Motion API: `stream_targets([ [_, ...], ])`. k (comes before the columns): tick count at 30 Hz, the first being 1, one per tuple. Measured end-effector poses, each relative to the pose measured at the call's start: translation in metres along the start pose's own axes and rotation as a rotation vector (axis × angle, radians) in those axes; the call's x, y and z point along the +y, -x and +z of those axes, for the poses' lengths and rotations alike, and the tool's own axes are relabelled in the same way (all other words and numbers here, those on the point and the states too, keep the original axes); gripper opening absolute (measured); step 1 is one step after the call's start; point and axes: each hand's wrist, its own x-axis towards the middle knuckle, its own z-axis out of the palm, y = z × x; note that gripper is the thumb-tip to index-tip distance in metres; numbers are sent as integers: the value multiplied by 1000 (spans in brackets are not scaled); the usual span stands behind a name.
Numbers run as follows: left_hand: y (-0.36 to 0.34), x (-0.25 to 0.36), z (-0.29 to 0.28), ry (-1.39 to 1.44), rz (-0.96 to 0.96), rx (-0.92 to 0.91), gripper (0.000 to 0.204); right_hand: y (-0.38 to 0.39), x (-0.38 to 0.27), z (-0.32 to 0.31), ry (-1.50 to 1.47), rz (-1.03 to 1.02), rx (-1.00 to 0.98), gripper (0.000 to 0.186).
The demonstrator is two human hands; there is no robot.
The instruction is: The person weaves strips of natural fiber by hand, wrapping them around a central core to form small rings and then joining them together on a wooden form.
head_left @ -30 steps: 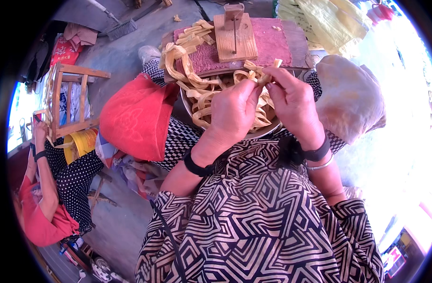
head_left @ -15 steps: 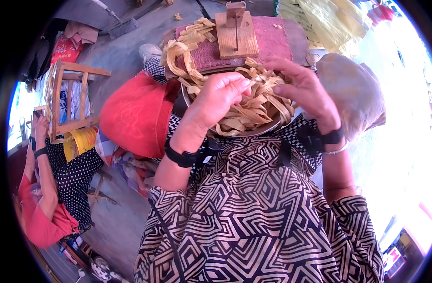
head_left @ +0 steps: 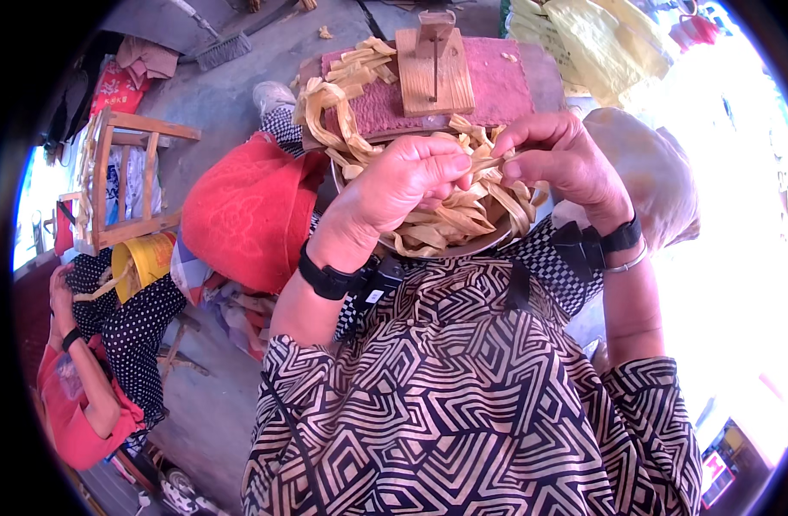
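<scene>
Both hands meet over a wide bowl [head_left: 452, 254] heaped with flat, pale tan plant-like strips [head_left: 452, 225]. My left hand [head_left: 411, 176] is closed, thumb pressed against the bent fingers. Facing it from the right, my right hand [head_left: 566, 159] pinches with thumb and forefinger. A narrow tan strip [head_left: 487, 162] appears to run between the two sets of fingertips; the fingers partly cover it. Left of the hands, a long looped length of the same tan material [head_left: 347, 125] climbs from the bowl onto the board.
Beyond the bowl lies a board with a pink cloth [head_left: 506, 82], bearing a wooden block [head_left: 450, 86] with an upright piece and thin rod. Red fabric [head_left: 243, 211] covers my left knee, pale fabric [head_left: 643, 176] my right. Another person [head_left: 93, 387] sits left beside a yellow bucket [head_left: 144, 262].
My right hand has come down and its spread fingers have closed to a pinch near the left fingertips. The left hand has shifted slightly right. The other person's hands have lowered.
</scene>
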Motion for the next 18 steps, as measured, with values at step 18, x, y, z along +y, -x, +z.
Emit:
stream_targets([
  [18,-24,12,-30,-148,80,123,22,-36,-3,8,451,-149,237,18],
])
